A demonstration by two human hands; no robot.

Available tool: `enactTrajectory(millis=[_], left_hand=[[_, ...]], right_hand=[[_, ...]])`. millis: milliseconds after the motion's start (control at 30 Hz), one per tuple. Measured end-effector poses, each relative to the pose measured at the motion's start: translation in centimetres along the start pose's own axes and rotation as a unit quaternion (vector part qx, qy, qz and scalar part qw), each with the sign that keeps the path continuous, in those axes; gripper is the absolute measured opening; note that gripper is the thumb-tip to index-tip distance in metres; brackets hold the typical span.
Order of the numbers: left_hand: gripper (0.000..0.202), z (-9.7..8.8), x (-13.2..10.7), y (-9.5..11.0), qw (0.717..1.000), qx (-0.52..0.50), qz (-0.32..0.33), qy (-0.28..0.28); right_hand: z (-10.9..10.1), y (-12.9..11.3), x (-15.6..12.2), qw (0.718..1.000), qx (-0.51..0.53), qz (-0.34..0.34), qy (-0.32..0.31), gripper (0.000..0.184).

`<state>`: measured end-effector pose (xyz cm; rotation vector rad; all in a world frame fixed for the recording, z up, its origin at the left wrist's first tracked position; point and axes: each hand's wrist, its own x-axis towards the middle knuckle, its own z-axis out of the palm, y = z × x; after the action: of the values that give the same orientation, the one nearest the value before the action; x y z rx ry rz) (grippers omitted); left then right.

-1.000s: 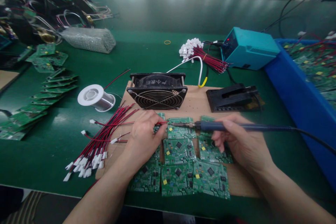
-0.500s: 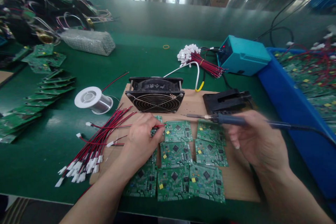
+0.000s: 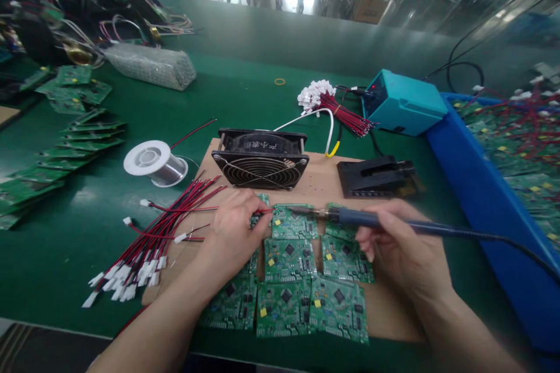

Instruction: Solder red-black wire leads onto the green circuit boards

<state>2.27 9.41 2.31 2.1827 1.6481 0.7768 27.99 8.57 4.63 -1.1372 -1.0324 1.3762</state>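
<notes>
My left hand point(image 3: 238, 227) is closed in a pinch on a red and black wire lead point(image 3: 203, 208), its bare end at the left edge of a green circuit board point(image 3: 294, 224). A soldering iron point(image 3: 356, 217) is gripped in my right hand point(image 3: 406, 242), its tip pointing left over that same board, close to the wire end. Several more boards point(image 3: 286, 303) lie in rows on a brown cardboard sheet point(image 3: 389, 315). My left hand partly covers the boards in the left column. A bundle of leads with white connectors point(image 3: 135, 280) lies left of my hand.
Behind the boards stands a black fan point(image 3: 261, 160). A solder spool point(image 3: 160, 163) is at left, a black iron stand point(image 3: 376, 176) at right. Farther back are a teal soldering station point(image 3: 405, 102) and bundled leads point(image 3: 335, 105). A blue bin point(image 3: 490, 198) borders the right side.
My right hand has brought the soldering iron left and down, from beyond the boards to over the board at my left fingertips. My left hand keeps its pinch on the wire lead.
</notes>
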Motion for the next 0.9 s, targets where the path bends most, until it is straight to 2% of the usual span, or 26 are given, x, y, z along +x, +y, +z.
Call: enactTrajectory(millis=[233,900], left_hand=[[0.010,-0.17,-0.06,0.09,1.000,-0.007,-0.015,-0.020],[0.011,-0.20,-0.04,0.07,1.000,-0.004,-0.004,-0.013]], right_hand=[[0.76,0.68,-0.41,1.000,-0.011,0.013,-0.015,0.020],[0.70,0.62,-0.57,0.999,-0.019,0.020,-0.026,0.019]])
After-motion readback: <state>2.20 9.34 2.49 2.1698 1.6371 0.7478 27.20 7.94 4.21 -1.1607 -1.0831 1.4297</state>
